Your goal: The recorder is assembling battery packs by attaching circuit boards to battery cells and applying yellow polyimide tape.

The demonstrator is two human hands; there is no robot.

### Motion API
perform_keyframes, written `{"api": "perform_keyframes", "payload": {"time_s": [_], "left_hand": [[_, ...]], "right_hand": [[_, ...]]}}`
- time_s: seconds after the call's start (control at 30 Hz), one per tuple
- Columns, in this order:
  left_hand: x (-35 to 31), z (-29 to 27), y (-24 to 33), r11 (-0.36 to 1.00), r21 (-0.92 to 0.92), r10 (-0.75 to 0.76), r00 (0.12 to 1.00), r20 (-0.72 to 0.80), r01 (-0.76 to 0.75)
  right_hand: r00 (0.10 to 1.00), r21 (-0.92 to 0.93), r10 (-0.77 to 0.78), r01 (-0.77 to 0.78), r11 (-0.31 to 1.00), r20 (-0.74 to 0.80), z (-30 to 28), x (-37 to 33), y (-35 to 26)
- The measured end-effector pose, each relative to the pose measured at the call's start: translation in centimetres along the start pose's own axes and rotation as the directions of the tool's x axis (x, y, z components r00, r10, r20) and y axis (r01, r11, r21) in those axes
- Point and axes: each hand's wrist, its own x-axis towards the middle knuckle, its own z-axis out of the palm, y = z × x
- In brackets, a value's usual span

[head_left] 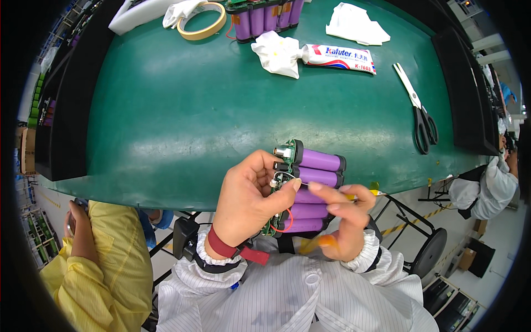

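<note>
My left hand [249,196] grips a battery pack [315,177] of purple cylindrical cells in a black frame, with a green circuit board and thin wires on its left side. The thumb and forefinger pinch at the wires by the board. My right hand [345,216] holds the pack's right side, fingers closed over the lower cells, with a strip of amber tape [321,242] hanging near the fingers. The pack is held just in front of the near edge of the green table [182,122].
On the table lie black-handled scissors [417,108], a white adhesive tube [337,57], crumpled white cloths [276,52], a roll of tan tape [203,21] and another purple battery pack [265,17]. A person in yellow [99,265] sits at lower left; another in white [489,185] at right.
</note>
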Motion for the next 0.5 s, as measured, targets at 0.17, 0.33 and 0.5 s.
{"api": "perform_keyframes", "payload": {"time_s": [0.17, 0.33, 0.5], "left_hand": [[0.0, 0.1, 0.0, 1.000, -0.003, 0.005, 1.000, -0.002, -0.005], [-0.1, 0.0, 0.0, 1.000, -0.016, 0.015, 1.000, -0.004, -0.015], [-0.1, 0.0, -0.4, 1.000, 0.001, 0.019, 1.000, -0.008, -0.019]], "right_hand": [[0.933, 0.224, 0.041, 0.042, 0.974, -0.356, -0.7, 0.6, 0.6], [0.950, -0.149, 0.063, -0.113, 0.982, -0.306, -1.5, 2.9, -0.7], [0.953, -0.225, 0.068, -0.138, 0.965, -0.295, -0.9, 3.4, -1.2]]}}
